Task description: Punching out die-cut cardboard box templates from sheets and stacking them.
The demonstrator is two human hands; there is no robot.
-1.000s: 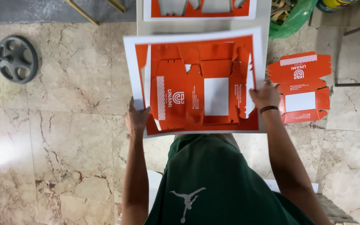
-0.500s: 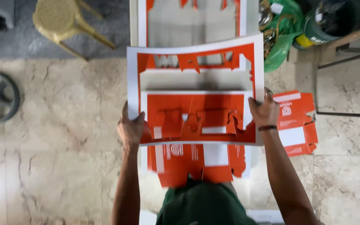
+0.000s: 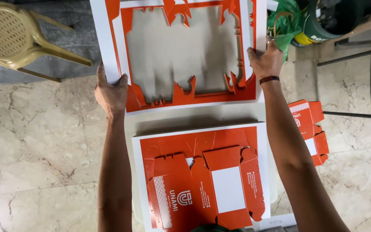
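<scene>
Marble floor (image 3: 44, 141) is seen below; one punched-out orange frame sheet (image 3: 185, 96) is gripped by the left hand (image 3: 111, 92) and right hand (image 3: 265, 60), above one uncut printed sheet (image 3: 202, 176).

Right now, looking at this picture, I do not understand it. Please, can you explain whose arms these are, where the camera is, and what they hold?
The camera sits on a person's head and looks down, so both arms are that person's own. The left hand and right hand grip the side edges of an orange and white cardboard frame with its middle punched out. Below it, on a stack of sheets, lies the orange cut-out box blank. More orange flat boxes lie on the marble floor beside the right arm. A yellow plastic chair stands at the upper left.
</scene>
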